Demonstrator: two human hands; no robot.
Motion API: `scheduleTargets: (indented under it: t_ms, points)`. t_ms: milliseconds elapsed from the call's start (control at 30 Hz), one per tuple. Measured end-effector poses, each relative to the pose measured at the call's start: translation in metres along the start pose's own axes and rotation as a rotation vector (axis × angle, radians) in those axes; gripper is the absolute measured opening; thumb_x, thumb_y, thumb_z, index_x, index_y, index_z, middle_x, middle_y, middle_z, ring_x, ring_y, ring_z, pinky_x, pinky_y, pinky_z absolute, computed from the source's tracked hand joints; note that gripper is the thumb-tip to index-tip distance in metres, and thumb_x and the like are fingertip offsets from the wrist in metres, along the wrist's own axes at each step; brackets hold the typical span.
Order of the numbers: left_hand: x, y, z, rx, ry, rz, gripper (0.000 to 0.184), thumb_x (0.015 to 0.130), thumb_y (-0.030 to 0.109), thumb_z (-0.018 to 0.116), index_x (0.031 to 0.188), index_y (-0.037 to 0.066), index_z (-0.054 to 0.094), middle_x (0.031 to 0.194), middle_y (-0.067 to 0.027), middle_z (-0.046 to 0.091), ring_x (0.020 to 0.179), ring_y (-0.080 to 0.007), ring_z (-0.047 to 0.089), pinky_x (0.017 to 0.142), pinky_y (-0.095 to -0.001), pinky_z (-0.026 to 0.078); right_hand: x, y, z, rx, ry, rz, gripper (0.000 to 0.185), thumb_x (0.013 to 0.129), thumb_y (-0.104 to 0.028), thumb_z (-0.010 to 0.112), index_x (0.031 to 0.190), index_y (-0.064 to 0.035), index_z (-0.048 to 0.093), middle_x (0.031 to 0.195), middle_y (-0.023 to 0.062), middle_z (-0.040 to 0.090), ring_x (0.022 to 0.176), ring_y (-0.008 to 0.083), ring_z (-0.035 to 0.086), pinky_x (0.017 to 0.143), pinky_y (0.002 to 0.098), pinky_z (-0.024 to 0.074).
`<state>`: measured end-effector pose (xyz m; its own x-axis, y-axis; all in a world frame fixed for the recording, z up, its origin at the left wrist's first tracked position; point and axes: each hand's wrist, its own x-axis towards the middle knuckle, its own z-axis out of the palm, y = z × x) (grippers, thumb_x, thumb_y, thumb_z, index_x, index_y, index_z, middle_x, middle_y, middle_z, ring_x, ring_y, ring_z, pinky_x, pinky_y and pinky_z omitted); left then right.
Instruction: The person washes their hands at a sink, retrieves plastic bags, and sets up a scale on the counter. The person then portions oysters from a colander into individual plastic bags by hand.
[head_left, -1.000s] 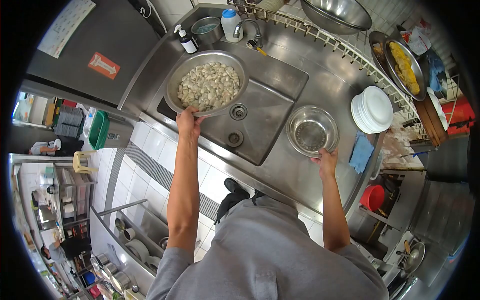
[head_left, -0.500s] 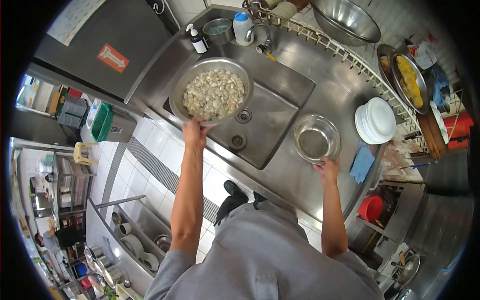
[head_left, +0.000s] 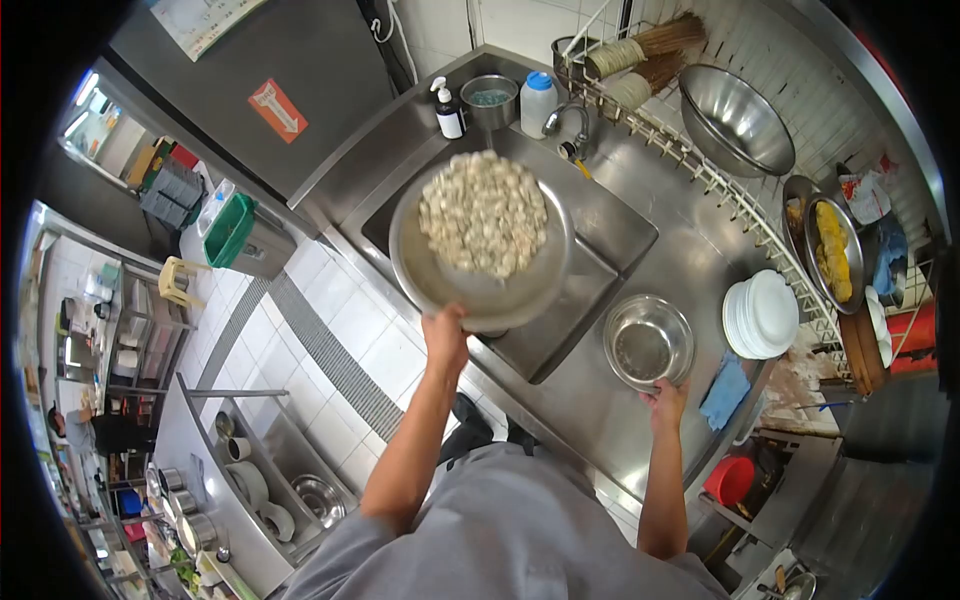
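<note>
My left hand (head_left: 445, 335) grips the near rim of a large metal bowl (head_left: 480, 297), held above the sink (head_left: 585, 300). A heap of small, pale shellfish-like pieces (head_left: 483, 212) is bunched toward the bowl's far side, slightly blurred, leaving the near part of its inside bare. The bowl looks tilted away from me. On the steel counter right of the sink is a smaller metal bowl (head_left: 648, 340). My right hand (head_left: 665, 403) pinches its near rim. I cannot make out anything solid inside it.
White plates (head_left: 762, 313) are stacked at the right, with a blue cloth (head_left: 725, 392) beside them. Behind the sink stand a pump bottle (head_left: 449, 112), a metal pot (head_left: 490, 100), a blue-capped jar (head_left: 539, 105) and the faucet (head_left: 570, 122). A wire rack (head_left: 700, 180) runs along the wall.
The large bowl has moved right in view and tipped, and its contents have shifted from spread out to the far side. My right hand stays on the smaller bowl. The camera view has shifted.
</note>
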<state>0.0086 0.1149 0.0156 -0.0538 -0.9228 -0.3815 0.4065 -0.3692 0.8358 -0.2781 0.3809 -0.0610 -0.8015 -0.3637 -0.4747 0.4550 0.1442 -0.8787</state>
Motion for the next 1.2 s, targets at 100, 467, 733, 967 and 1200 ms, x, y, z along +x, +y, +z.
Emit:
scheduleTargets:
  t_ms: [100, 467, 733, 967, 1200]
  points:
    - [0.029, -0.008, -0.004, -0.027, -0.059, -0.074, 0.038, 0.08, -0.006, 0.047, 0.118, -0.014, 0.047, 0.105, -0.021, 0.058, 0.087, -0.036, 0.068, 0.071, -0.0479, 0.065, 0.0, 0.008, -0.003, 0.036, 0.027, 0.055, 0.056, 0.083, -0.003, 0.057, 0.135, -0.0165, 0.039, 0.101, 0.0091, 0.064, 0.073, 0.0224, 0.068, 0.058, 0.0337, 0.0565]
    - [0.094, -0.036, -0.004, -0.074, -0.026, -0.153, 0.031, 0.082, -0.002, 0.051, 0.112, -0.01, 0.051, 0.096, -0.016, 0.061, 0.072, -0.025, 0.066, 0.056, -0.0366, 0.063, -0.005, 0.015, -0.014, 0.004, -0.023, 0.049, 0.047, 0.085, -0.003, 0.057, 0.128, -0.0124, 0.044, 0.097, 0.0088, 0.064, 0.073, 0.0202, 0.068, 0.059, 0.0319, 0.0565]
    - [0.079, -0.004, -0.006, -0.036, -0.039, -0.111, 0.023, 0.083, -0.003, 0.052, 0.104, -0.009, 0.052, 0.09, -0.0137, 0.058, 0.07, -0.0252, 0.064, 0.061, -0.0415, 0.064, 0.003, 0.032, -0.018, 0.001, -0.023, 0.055, 0.043, 0.085, -0.002, 0.056, 0.125, -0.0107, 0.045, 0.097, 0.0091, 0.064, 0.072, 0.0201, 0.067, 0.057, 0.0332, 0.0577]
    - [0.076, 0.001, -0.009, -0.089, -0.011, -0.069, 0.012, 0.086, -0.004, 0.049, 0.093, -0.011, 0.056, 0.092, -0.0169, 0.058, 0.08, -0.0281, 0.065, 0.065, -0.0422, 0.065, 0.012, 0.051, -0.027, -0.039, 0.005, -0.005, 0.038, 0.085, -0.006, 0.06, 0.121, -0.0064, 0.049, 0.096, 0.0099, 0.064, 0.073, 0.0195, 0.067, 0.057, 0.0325, 0.0586]
    - [0.066, 0.019, -0.003, -0.066, -0.027, -0.074, 0.024, 0.086, -0.006, 0.047, 0.107, -0.017, 0.05, 0.112, -0.0235, 0.057, 0.094, -0.037, 0.066, 0.079, -0.0477, 0.066, -0.013, 0.026, -0.017, -0.046, -0.001, 0.031, 0.041, 0.085, -0.008, 0.061, 0.124, -0.0058, 0.048, 0.097, 0.0106, 0.064, 0.077, 0.0205, 0.068, 0.061, 0.0331, 0.0594]
